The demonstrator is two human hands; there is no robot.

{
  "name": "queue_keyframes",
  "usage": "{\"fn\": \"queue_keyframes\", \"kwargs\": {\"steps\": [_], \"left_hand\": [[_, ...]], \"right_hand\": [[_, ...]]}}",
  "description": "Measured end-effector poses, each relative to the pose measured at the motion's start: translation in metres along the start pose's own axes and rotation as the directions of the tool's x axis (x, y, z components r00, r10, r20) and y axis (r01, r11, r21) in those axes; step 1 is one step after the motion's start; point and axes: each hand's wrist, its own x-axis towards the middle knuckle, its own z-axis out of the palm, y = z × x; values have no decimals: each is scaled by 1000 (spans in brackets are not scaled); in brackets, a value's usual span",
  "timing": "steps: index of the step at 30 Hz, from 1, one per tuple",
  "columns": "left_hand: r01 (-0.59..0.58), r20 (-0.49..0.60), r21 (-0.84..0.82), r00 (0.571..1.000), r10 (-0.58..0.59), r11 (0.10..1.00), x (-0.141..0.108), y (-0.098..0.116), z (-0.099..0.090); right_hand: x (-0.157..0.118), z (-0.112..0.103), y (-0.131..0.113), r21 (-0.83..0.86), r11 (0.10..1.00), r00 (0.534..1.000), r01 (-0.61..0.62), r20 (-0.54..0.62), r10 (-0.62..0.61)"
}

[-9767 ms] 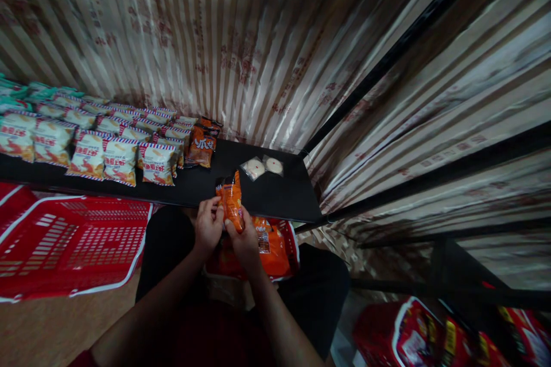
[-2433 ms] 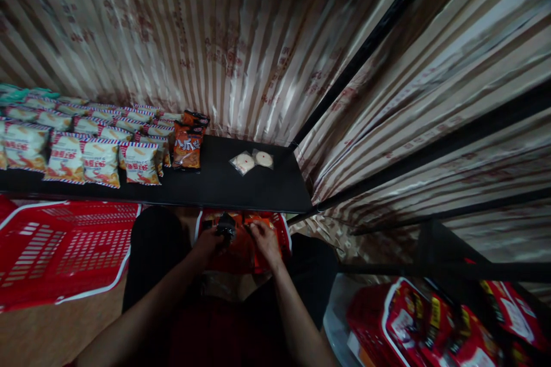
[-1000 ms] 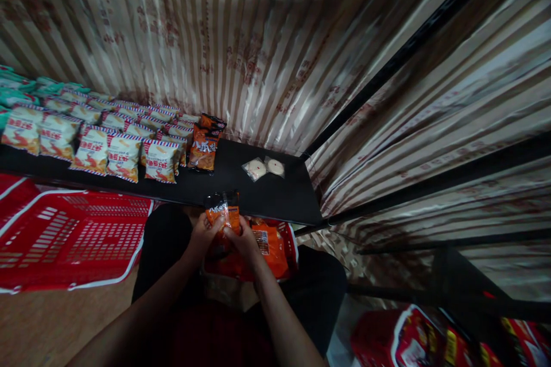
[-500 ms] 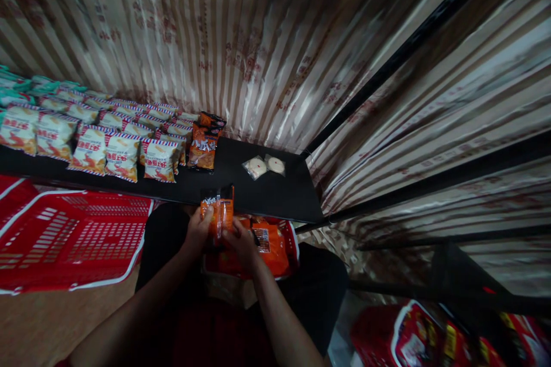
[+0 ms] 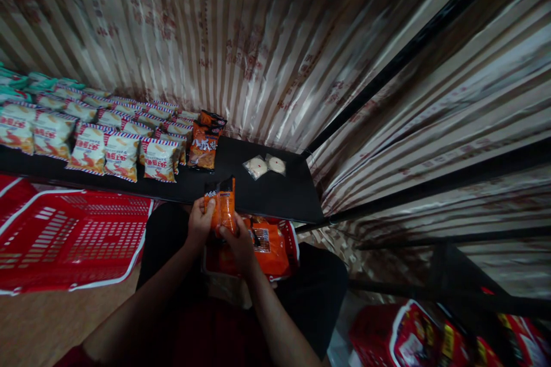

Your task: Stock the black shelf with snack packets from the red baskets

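An orange and black snack packet (image 5: 224,206) is held upright between both hands, over the near edge of the black shelf. My left hand (image 5: 200,221) grips its left side, thumb on the front. My right hand (image 5: 239,244) pinches its lower right part. Below the hands, a red basket (image 5: 294,246) between the knees holds more orange packets (image 5: 271,249). Other orange packets (image 5: 203,148) stand on the shelf, at the right end of rows of white snack bags (image 5: 159,159). Two round white items in clear wrappers (image 5: 276,164) lie farther right.
Red baskets (image 5: 86,241) with white rims sit at the left below the black shelf (image 5: 279,200). Black poles (image 5: 370,89) slant across the right, before a striped curtain (image 5: 258,40). Green bags (image 5: 12,80) stand far left; red packages (image 5: 413,338) are at the lower right.
Both hands have raised the orange packet slightly, away from the body and a little to the right. The packets and bags on the shelf have stayed in place.
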Motion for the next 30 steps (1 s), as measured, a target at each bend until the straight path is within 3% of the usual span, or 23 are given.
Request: {"fn": "queue_keyframes", "kwargs": {"steps": [5, 9, 12, 20, 24, 30], "left_hand": [[-187, -145, 98, 969, 200, 977, 2, 5, 7], [-332, -47, 207, 936, 348, 920, 3, 11, 7], [-382, 13, 238, 921, 390, 893, 0, 19, 6], [-309, 178, 181, 944, 278, 934, -6, 35, 5], [-185, 216, 78, 963, 165, 980, -8, 38, 2], [-2, 296, -46, 955, 16, 999, -8, 39, -2]], "right_hand": [[2, 6, -12, -36, 997, 996, 63, -61, -65], [4, 7, -13, -58, 993, 989, 101, -106, -107], [5, 6, -13, -129, 982, 981, 136, -119, -152], [5, 9, -15, -330, 925, 959, 189, -139, -245], [3, 13, -19, -358, 908, 955, 216, -116, -273], [2, 18, -21, -389, 872, 936, 299, -60, -347]]}}
